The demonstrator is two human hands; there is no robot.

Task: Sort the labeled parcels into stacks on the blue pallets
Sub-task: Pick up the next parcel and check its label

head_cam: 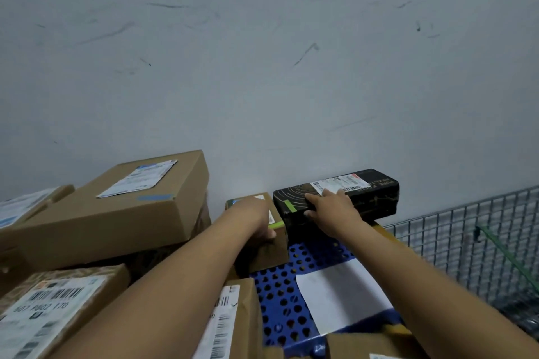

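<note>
A black parcel [370, 198] with a white label lies at the back of the blue pallet [280, 306], against the wall. My right hand [332, 204] grips its left end, fingers over the top and thumb on the front face. Beside it on the left stands a small brown box [271, 251] with green tape. My left hand [256, 221] rests over that box's top, fingers curled around its front edge. Part of the box is hidden by my hand.
A large brown labeled carton [122, 213] sits tilted on other parcels at left. More labeled cartons [49, 309] lie at lower left and bottom centre [233, 320]. A white sheet [341, 294] lies on the pallet. A wire mesh cage [472, 239] stands right. A grey wall [262, 52] is behind.
</note>
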